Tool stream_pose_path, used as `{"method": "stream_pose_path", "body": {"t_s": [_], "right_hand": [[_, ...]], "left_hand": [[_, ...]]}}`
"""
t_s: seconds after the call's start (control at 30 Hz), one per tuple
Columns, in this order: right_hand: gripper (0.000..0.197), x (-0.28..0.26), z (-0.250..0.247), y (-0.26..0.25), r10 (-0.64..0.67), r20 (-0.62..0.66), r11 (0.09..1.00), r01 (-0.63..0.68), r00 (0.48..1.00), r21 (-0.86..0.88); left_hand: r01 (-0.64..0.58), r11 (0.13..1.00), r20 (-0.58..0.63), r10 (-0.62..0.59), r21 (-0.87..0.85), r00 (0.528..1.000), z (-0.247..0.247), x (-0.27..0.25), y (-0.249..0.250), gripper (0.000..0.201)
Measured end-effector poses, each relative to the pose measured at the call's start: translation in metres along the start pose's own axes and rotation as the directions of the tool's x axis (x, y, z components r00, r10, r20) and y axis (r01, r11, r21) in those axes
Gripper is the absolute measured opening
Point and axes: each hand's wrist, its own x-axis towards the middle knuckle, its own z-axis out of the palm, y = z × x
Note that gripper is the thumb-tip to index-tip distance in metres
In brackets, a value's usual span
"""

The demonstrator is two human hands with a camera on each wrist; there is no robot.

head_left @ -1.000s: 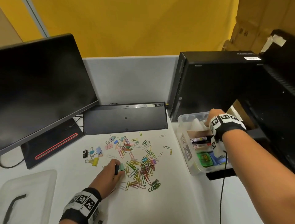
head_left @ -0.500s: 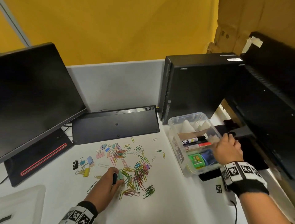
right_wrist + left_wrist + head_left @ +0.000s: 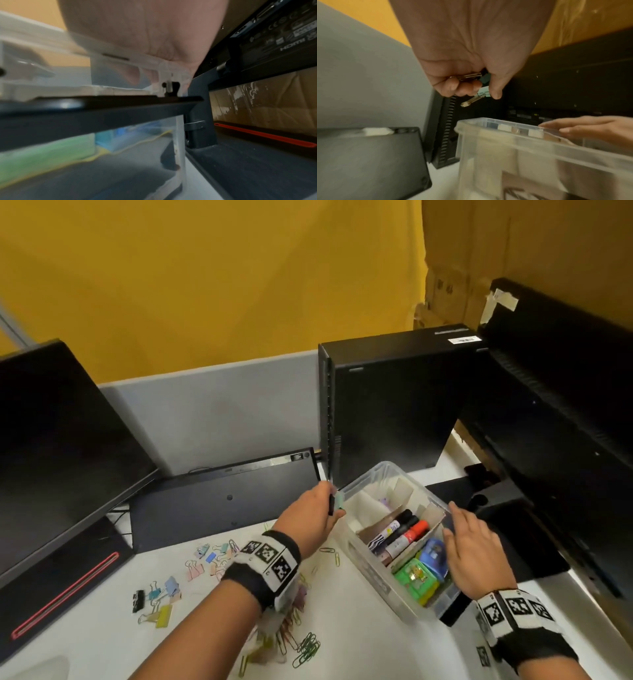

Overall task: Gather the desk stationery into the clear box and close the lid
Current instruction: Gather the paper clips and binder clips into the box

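Note:
The clear box (image 3: 368,573) stands open on the desk beside the black computer case, with markers (image 3: 400,532), a green pack (image 3: 416,577) and a blue pack (image 3: 433,556) among its cardboard dividers. My left hand (image 3: 330,501) hovers just above the box's far-left corner, pinching a mint binder clip (image 3: 483,92) and a dark one (image 3: 485,78). The box rim (image 3: 488,120) lies right below those clips. My right hand (image 3: 455,522) rests with straight fingers (image 3: 590,125) along the box's right rim. Coloured paper clips (image 3: 305,648) and binder clips (image 3: 161,601) lie scattered on the desk.
A black keyboard (image 3: 222,501) leans against the grey partition behind the clips. A monitor (image 3: 61,440) stands at the left, a computer case (image 3: 394,412) behind the box, and a second monitor's stand (image 3: 513,529) to the right. A pale lid corner (image 3: 37,667) shows at bottom left.
My left hand rose from the paper clip pile and carried the binder clips to the box's far-left corner. The right hand stayed at the box's right side.

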Motion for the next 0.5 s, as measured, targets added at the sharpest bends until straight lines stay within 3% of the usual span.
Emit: {"method": "stream_pose_path", "body": {"t_s": [0.23, 0.37, 0.5], "right_hand": [[0.056, 0.007, -0.004, 0.002, -0.097, 0.019, 0.995, 0.096, 0.995, 0.016], [0.055, 0.006, -0.006, 0.001, -0.107, 0.019, 0.994, 0.107, 0.994, 0.017], [0.055, 0.006, -0.006, 0.000, -0.110, 0.026, 0.994, 0.111, 0.994, -0.009]], "left_hand": [[-0.150, 0.960, 0.226, 0.095, 0.236, 0.969, 0.022, 0.094, 0.045, 0.035], [-0.091, 0.960, 0.306, 0.006, 0.265, 0.952, 0.038, 0.113, 0.056, 0.048], [-0.042, 0.956, 0.312, -0.052, 0.289, 0.949, 0.035, 0.107, 0.062, 0.037]]}}
